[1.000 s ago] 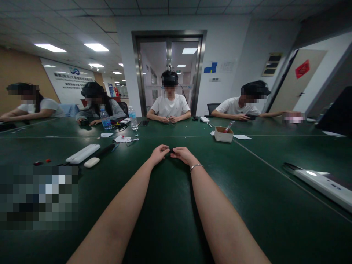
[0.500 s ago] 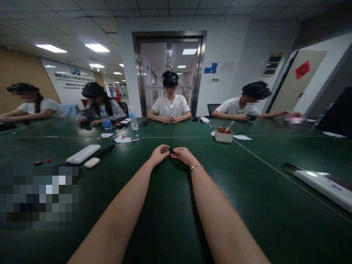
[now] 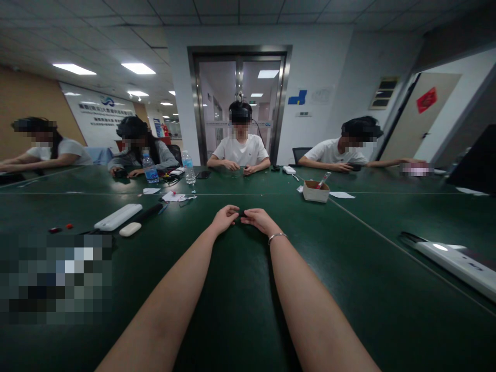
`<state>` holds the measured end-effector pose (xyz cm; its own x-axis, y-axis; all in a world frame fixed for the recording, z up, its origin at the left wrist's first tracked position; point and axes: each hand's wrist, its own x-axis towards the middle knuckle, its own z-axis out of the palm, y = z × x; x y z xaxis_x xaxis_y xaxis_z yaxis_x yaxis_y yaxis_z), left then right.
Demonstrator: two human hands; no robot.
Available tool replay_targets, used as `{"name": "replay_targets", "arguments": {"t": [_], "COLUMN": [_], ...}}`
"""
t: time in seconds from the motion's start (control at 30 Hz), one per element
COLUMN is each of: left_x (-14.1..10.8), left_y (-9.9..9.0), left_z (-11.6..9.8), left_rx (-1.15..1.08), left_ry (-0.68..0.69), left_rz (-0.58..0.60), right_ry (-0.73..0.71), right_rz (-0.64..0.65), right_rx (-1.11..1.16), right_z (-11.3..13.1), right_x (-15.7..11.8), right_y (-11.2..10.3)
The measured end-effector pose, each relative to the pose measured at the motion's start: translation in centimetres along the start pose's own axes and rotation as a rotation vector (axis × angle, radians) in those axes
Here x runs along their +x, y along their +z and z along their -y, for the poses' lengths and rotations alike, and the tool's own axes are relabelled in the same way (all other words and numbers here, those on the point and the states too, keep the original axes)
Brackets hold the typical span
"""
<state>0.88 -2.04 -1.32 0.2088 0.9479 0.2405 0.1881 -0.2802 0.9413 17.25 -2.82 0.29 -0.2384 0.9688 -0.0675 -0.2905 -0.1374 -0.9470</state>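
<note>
Both forearms reach forward over the dark green table [image 3: 240, 289]. My right hand [image 3: 259, 219], with a silver bracelet [image 3: 277, 237] at the wrist, has its fingers closed on a small black object [image 3: 242, 213]. Just left of it is my left hand [image 3: 226, 218], its fingers curled toward the same object. Whether the left fingertips grip anything is too small to make out. The two hands are close together, a narrow gap between them.
A white device [image 3: 118, 217] and a white oval case [image 3: 130, 229] lie left. Beyond stand two bottles [image 3: 188, 168]. A small box [image 3: 315, 191] is right of centre, a white device [image 3: 457, 263] far right. Several people sit around the table.
My hands have barely moved. Across the table, the facing person's hands have moved apart. The whole view has shifted very slightly.
</note>
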Motion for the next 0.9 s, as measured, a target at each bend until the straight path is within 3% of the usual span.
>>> {"name": "replay_targets", "arguments": {"t": [0.63,0.9], "left_x": [-0.13,-0.22], "left_y": [-0.19,-0.09], "left_z": [-0.13,-0.41], "left_rx": [0.040,-0.031], "left_ry": [0.136,0.052], "left_rz": [-0.015,0.002], "right_ry": [-0.049,-0.040], "right_rz": [-0.029,-0.001], "right_rx": [-0.047,-0.073], "right_z": [-0.07,-0.12], "right_x": [0.06,0.07], "right_y": [-0.01,-0.05]}}
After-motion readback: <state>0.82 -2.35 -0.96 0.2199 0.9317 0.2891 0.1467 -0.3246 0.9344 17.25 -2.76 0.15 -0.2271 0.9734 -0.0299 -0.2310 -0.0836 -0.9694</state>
